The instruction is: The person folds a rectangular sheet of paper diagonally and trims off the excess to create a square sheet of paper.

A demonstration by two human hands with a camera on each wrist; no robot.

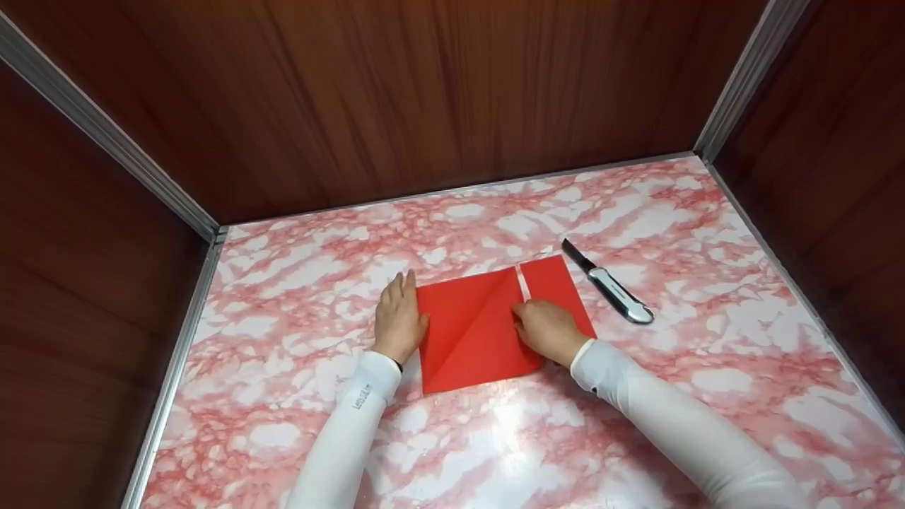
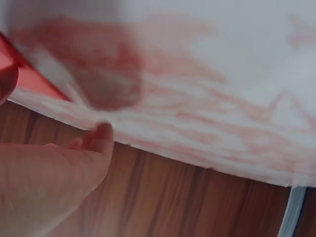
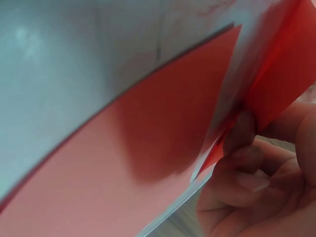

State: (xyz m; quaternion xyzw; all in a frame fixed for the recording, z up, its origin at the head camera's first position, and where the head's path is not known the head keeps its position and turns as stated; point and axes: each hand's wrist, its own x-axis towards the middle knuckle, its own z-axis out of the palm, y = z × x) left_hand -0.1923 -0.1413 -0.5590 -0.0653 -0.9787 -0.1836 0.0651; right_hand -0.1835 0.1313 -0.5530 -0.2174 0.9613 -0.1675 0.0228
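Observation:
A square of red paper (image 1: 459, 311) with a diagonal crease lies on the table in the head view. Along its left edge rests my left hand (image 1: 399, 318), fingers straight and thumb at the paper's edge. My right hand (image 1: 551, 329) pinches the square's right edge between thumb and curled fingers. Beneath that hand lies a narrow red paper strip (image 1: 555, 283), parted from the square by a thin gap. The right wrist view shows the pinched square (image 3: 286, 69) lifted slightly, with the flat strip (image 3: 148, 138) beside it. Part of the strip is hidden by the hand.
To the right of the paper lies a utility knife (image 1: 615, 290) with its dark blade out, pointing away. The red-and-white marbled tabletop (image 1: 297, 297) is bounded by brown wooden panels (image 1: 424, 92) with metal edging at the back and sides.

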